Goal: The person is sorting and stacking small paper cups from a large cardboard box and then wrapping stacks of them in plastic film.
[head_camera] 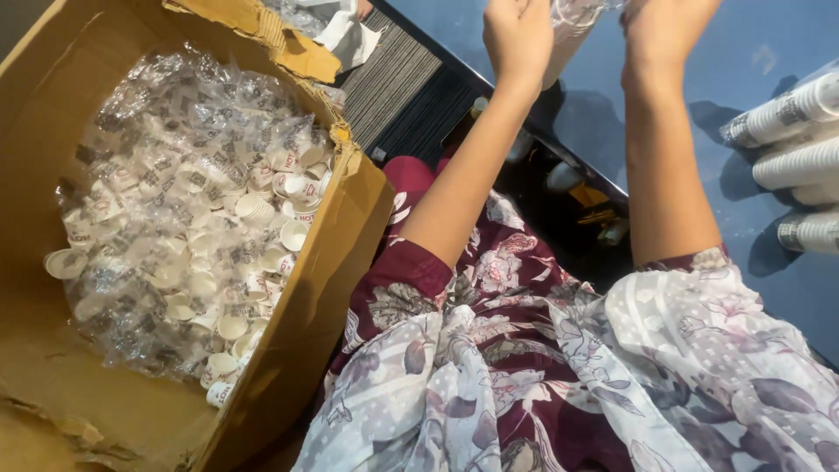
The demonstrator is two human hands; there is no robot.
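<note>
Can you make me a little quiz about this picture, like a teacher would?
1. True or false: the cardboard box is full of small paper cups in a clear plastic liner.
2. What lies on the blue table at the right edge? A) spoons B) sleeves of stacked cups C) books
3. Fill in: the left hand and the right hand are raised together around something wrapped in clear ____.

Key: 1 true; 2 B; 3 plastic
</note>
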